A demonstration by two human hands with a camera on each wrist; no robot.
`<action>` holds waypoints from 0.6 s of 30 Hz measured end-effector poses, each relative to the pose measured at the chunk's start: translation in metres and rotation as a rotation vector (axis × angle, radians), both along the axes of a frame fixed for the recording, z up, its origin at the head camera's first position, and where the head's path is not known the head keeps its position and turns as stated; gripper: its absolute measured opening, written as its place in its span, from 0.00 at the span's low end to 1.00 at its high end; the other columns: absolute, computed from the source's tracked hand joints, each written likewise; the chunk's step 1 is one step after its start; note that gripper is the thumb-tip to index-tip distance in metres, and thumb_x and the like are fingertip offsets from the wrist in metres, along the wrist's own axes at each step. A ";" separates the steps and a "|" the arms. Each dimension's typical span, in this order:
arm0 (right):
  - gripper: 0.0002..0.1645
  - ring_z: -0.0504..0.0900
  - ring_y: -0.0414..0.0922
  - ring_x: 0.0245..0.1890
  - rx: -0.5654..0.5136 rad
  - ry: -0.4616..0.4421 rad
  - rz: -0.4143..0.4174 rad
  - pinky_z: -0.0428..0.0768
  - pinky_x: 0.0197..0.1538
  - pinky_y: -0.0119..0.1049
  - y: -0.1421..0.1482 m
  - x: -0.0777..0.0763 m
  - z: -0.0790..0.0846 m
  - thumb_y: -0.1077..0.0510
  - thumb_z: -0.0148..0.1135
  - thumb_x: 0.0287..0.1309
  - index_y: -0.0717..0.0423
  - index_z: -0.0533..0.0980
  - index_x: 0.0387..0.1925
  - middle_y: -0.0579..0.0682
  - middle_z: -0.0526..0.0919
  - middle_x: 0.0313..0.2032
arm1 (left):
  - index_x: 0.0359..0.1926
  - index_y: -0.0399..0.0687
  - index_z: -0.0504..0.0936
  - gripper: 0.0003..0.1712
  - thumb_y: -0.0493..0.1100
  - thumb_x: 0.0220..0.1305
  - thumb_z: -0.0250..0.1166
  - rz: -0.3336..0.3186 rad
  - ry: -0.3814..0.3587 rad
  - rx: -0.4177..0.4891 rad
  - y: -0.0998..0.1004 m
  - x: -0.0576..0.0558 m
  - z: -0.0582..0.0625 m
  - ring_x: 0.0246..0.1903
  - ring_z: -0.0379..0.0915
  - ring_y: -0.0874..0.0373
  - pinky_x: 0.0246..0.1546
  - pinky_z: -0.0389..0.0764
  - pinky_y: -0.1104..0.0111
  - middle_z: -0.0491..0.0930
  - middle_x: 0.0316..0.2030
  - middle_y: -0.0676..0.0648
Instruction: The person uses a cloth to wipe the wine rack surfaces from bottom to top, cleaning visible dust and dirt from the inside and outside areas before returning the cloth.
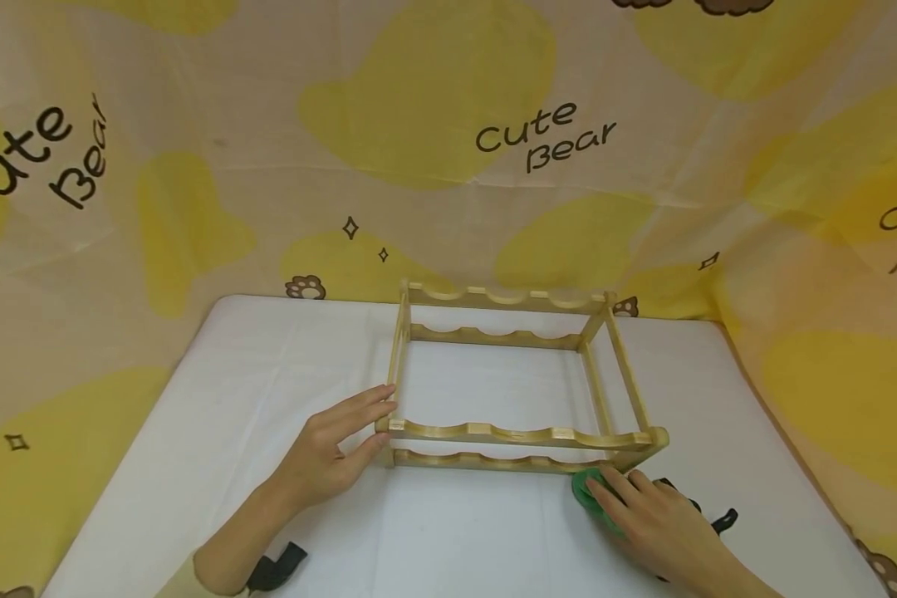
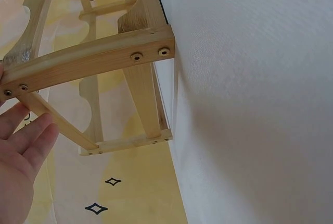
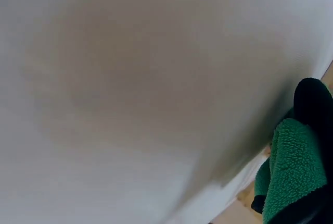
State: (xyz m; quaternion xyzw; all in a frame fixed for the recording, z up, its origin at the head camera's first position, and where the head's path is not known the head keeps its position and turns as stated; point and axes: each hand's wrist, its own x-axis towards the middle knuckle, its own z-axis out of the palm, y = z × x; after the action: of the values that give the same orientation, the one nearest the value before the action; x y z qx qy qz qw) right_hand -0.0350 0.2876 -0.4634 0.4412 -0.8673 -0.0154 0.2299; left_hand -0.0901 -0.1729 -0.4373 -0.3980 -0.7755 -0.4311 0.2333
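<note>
A light wooden rack (image 1: 486, 432) with scalloped rails stands on the white table. At its front left corner is my left hand (image 1: 329, 453), fingers extended along the side rail and thumb near the front end. In the left wrist view, the fingertips of the left hand (image 2: 26, 146) lie right at the rack's wooden bars (image 2: 88, 60), which have metal screws. My right hand (image 1: 661, 523) holds a folded green cloth (image 1: 586, 490) at the rack's front right lower corner. Close up, the cloth (image 3: 294, 166) shows a terry texture, with the fingers dark around it.
A white table (image 1: 448, 540) surrounds the rack. Behind it hangs a yellow patterned curtain (image 1: 419, 124) with "Cute Bear" lettering. Black straps (image 1: 725, 521) show beside the right hand, and a black piece (image 1: 280, 566) by the left wrist.
</note>
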 end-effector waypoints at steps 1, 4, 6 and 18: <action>0.36 0.80 0.48 0.30 0.001 0.003 0.002 0.75 0.16 0.33 0.004 0.000 0.000 0.46 0.26 0.85 0.58 0.81 0.53 0.56 0.84 0.47 | 0.62 0.38 0.83 0.19 0.43 0.77 0.64 -0.002 -0.002 0.000 0.000 0.000 0.000 0.64 0.78 0.46 0.68 0.74 0.69 0.80 0.63 0.36; 0.35 0.78 0.47 0.28 0.004 0.004 0.008 0.72 0.16 0.32 0.015 0.002 0.000 0.46 0.26 0.85 0.58 0.80 0.53 0.56 0.84 0.47 | 0.62 0.38 0.83 0.19 0.44 0.77 0.63 -0.005 -0.007 0.000 0.000 0.000 0.000 0.64 0.78 0.46 0.68 0.74 0.69 0.80 0.63 0.36; 0.35 0.76 0.47 0.27 0.005 0.007 0.007 0.71 0.16 0.32 0.021 0.002 0.001 0.47 0.25 0.85 0.58 0.80 0.52 0.55 0.83 0.46 | 0.62 0.38 0.83 0.19 0.44 0.77 0.63 -0.003 -0.011 -0.003 0.000 0.000 0.000 0.64 0.78 0.46 0.68 0.74 0.69 0.80 0.64 0.38; 0.36 0.75 0.50 0.28 0.010 0.017 0.000 0.77 0.19 0.36 0.041 0.005 0.034 0.46 0.24 0.79 0.59 0.79 0.56 0.58 0.80 0.48 | 0.62 0.38 0.83 0.21 0.34 0.69 0.68 0.003 -0.020 -0.010 0.000 0.000 -0.001 0.64 0.78 0.46 0.68 0.74 0.69 0.80 0.65 0.39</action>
State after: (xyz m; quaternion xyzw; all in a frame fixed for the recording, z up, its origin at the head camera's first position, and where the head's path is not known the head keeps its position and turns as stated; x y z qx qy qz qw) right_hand -0.0299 0.3283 -0.4295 0.4422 -0.8652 -0.0233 0.2353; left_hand -0.0903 -0.1734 -0.4382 -0.3937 -0.7804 -0.4309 0.2243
